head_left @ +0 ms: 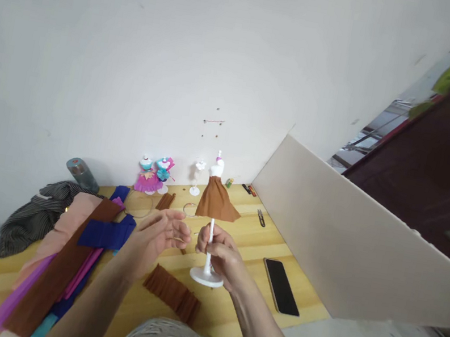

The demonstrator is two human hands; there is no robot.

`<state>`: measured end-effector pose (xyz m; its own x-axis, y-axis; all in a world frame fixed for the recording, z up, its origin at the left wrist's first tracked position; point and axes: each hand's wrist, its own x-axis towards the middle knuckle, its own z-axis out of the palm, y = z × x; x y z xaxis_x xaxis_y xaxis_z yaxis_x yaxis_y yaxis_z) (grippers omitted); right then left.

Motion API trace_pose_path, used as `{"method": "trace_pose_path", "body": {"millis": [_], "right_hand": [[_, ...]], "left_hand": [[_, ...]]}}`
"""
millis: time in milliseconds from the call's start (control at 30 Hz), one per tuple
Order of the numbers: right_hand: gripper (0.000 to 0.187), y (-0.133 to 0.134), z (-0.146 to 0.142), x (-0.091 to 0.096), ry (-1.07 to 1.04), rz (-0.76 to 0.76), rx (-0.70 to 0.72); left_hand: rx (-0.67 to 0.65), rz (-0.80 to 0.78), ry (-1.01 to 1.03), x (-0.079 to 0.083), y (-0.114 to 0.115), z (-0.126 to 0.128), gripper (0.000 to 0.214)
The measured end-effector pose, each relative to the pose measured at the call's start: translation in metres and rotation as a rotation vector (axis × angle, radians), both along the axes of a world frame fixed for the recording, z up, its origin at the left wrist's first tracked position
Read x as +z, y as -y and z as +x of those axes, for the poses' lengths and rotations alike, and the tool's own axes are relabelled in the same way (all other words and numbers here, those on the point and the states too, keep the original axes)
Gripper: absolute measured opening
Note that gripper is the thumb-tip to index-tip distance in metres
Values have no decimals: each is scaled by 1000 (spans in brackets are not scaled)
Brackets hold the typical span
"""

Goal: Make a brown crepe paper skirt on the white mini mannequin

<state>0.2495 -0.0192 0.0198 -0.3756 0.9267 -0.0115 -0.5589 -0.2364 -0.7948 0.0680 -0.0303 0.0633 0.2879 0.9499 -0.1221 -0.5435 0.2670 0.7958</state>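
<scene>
My right hand (219,255) is closed around the thin post of a white mannequin stand (206,273), whose round base hangs just above the wooden table (255,242). At the top of that post sits a small white torso wearing a brown pleated skirt (217,200). My left hand (157,234) hovers open beside it, palm turned up and fingers spread, holding nothing. A pleated brown fabric strip (172,292) lies on the table just below both hands.
Strips of brown, pink, purple and blue fabric (67,257) pile on the left, with striped grey cloth (33,217) behind. Small dressed mannequins (153,175) stand by the wall. A black phone (281,286) and thread snips (260,217) lie on the right. A white board (351,241) leans beside the table.
</scene>
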Motion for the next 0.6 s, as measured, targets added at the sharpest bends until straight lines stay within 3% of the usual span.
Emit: {"method": "trace_pose_path", "body": {"millis": [200, 267, 600], "right_hand": [[19, -1, -17, 14, -94, -129, -69], [26, 0, -23, 15, -51, -110, -90], [23, -7, -37, 14, 154, 10, -285]], "left_hand": [[47, 109, -145, -2, 9, 10, 29], [95, 140, -214, -4, 10, 10, 28], [156, 236, -338, -15, 8, 8, 35]]}}
